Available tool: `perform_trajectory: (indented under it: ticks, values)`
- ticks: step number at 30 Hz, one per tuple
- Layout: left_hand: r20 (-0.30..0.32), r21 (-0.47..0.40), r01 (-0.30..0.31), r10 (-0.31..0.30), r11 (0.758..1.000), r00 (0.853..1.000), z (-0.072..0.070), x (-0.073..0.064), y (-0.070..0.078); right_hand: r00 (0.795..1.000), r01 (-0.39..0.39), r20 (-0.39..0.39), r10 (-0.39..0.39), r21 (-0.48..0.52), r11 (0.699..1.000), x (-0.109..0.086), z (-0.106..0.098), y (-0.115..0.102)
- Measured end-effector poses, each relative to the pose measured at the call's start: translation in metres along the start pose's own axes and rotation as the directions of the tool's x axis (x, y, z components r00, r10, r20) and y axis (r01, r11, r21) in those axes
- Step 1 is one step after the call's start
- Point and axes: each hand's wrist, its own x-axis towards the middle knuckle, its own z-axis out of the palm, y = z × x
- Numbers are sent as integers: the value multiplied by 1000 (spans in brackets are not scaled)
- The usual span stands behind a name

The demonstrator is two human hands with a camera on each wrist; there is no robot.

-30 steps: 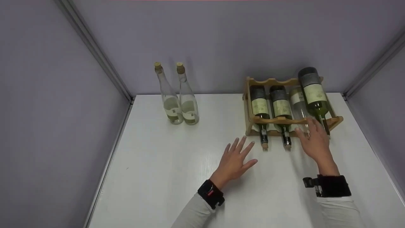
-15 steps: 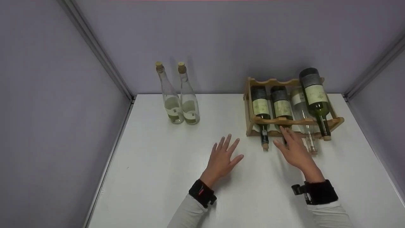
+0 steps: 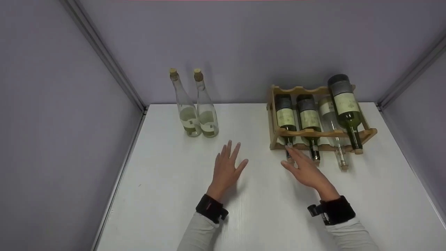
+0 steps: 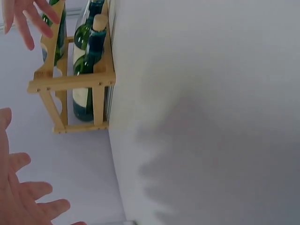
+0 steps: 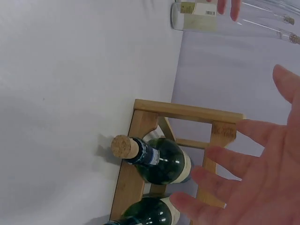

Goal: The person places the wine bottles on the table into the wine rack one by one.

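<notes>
My left hand (image 3: 225, 170) hovers over the white table with its fingers spread, holding nothing, in front of two clear corked bottles. My right hand (image 3: 308, 172), fingers extended, holds nothing and is in front of the wooden wine rack (image 3: 273, 122), partly covering the neck of the leftmost green bottle (image 3: 286, 116). Beside that one lies a second green bottle (image 3: 309, 118), then a clear bottle (image 3: 331, 115), all neck forward in the lower tier. Another green bottle (image 3: 345, 103) lies on top at the right. In the right wrist view a cork (image 5: 124, 146) points out of the rack.
Two clear corked bottles, the left one (image 3: 188, 115) and the right one (image 3: 207, 116), stand upright near the back edge of the white table (image 3: 167, 195). Grey panels (image 3: 230, 42) enclose the table at the back and both sides.
Both hands have moved left. My right hand has come away from the upper green bottle's neck and passed in front of the rack. The bottles and rack stay in place.
</notes>
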Motion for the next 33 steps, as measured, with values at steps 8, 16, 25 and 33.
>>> perform_trajectory:
  ticks: [8, 16, 25, 33]
  values:
    - [-198, -80, 42, -57, 996, 979, -18, 12, -24, 997, 63, 30, -66, 83, 995, 11, 5, -12]
    - [-257, -254, 148, -214, 956, 942, -45, 30, -45, 994, 91, 57, -97, 96, 991, 22, 11, -25]
    - [-265, -456, 158, -303, 876, 915, -67, 61, -56, 989, 103, 92, -116, 136, 985, 35, 16, -45]
    - [-255, -505, 186, -352, 843, 901, -85, 86, -59, 984, 115, 112, -138, 195, 974, 46, 19, -53]
